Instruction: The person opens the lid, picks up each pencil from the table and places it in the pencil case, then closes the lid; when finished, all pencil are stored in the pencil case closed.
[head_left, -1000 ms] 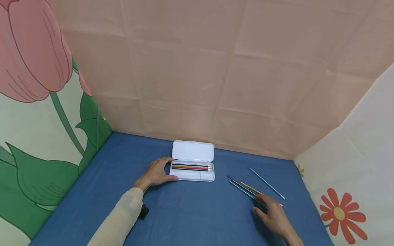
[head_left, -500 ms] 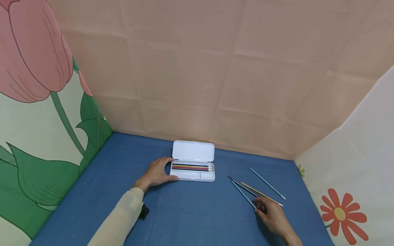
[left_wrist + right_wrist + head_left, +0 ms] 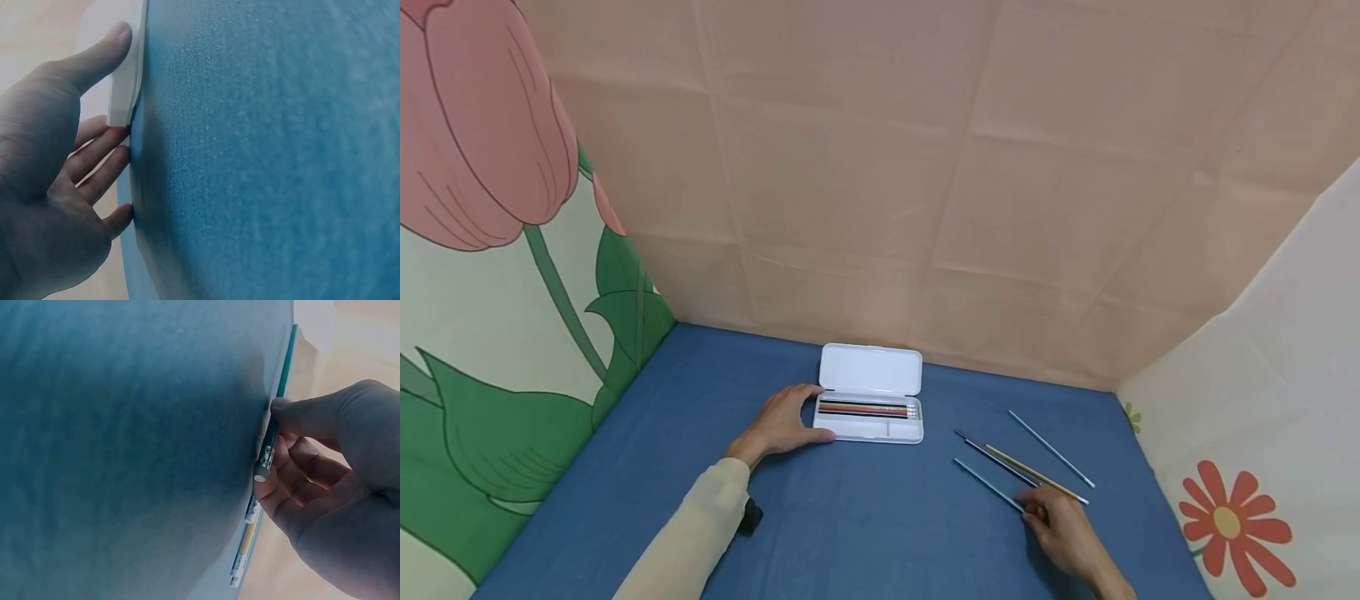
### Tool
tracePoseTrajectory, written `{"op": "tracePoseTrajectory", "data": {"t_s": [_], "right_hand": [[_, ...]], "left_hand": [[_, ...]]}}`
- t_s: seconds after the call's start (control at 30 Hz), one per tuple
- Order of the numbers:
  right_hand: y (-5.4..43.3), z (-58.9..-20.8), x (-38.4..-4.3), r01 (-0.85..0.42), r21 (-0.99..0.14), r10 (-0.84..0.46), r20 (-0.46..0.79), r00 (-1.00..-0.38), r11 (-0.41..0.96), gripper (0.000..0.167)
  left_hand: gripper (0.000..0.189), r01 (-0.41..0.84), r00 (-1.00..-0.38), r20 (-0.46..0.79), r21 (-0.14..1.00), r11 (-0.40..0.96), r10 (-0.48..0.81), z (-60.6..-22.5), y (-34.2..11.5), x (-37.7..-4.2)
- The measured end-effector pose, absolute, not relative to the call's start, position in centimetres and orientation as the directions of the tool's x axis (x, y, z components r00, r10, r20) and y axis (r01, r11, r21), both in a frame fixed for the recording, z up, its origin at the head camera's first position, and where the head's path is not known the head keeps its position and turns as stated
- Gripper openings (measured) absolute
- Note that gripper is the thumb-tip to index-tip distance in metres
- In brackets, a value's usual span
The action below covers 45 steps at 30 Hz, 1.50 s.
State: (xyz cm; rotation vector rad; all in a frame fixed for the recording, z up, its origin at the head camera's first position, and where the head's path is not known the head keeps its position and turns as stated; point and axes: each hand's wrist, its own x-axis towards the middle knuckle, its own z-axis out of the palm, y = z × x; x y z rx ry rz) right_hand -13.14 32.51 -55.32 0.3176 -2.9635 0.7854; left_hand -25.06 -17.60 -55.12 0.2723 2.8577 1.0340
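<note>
An open white pencil case (image 3: 853, 428) lies at the back of the table, its lid folded back and several striped pencils (image 3: 863, 408) in its upper compartment. My left hand (image 3: 782, 419) holds the case's left end, thumb at the front edge and a finger at the back corner. In the left wrist view the thumb presses against the white case (image 3: 128, 87). On the right, my right hand (image 3: 1063, 533) pinches a teal pencil (image 3: 985, 482) near its eraser end between thumb and fingers. The right wrist view shows the metal ferrule and white eraser of that pencil (image 3: 267, 456) sticking out past the thumb.
Beyond the held pencil lie a yellow pencil (image 3: 1026, 467) and dark pencils (image 3: 992, 454) close together. A light blue pencil (image 3: 1051, 448) lies apart, farther right. A tan backdrop (image 3: 880, 208) stands behind the blue tablecloth (image 3: 865, 517), with flower-printed sheets at both sides.
My right hand has taken the teal pencil and drawn it away from the yellow and dark pencils, toward the front left. My left hand stays on the case.
</note>
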Motion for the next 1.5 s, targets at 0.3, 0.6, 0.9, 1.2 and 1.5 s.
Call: {"op": "tracePoseTrajectory", "data": {"t_s": [0.3,0.6,0.9,1.2,1.5], "right_hand": [[32.1,-54.4,-13.6,-0.2,-0.514,-0.168,0.109,-0.98,0.834,0.026],[31.4,-53.6,-14.4,-0.265,-0.492,-0.204,0.176,-0.963,0.829,0.029],[30.3,-53.0,-15.4,-0.287,-0.436,-0.223,0.193,-0.955,0.853,0.026],[29.0,-52.9,-16.8,-0.344,-0.434,-0.276,0.212,-0.937,0.833,0.024],[27.1,-52.5,-18.6,-0.388,-0.423,-0.315,0.234,-0.92,0.819,0.023]], "left_hand": [[0.091,0.131,-0.98,-0.031,0.642,0.756,0.196,-55.0,-17.6,-25.0],[0.092,0.148,-0.978,-0.022,0.636,0.757,0.209,-55.0,-17.5,-25.2],[0.091,0.155,-0.977,-0.014,0.634,0.757,0.212,-55.0,-17.6,-25.1],[0.091,0.139,-0.979,-0.025,0.636,0.759,0.201,-55.0,-17.6,-25.1],[0.092,0.143,-0.979,-0.019,0.644,0.751,0.203,-55.1,-17.6,-25.1]]}}
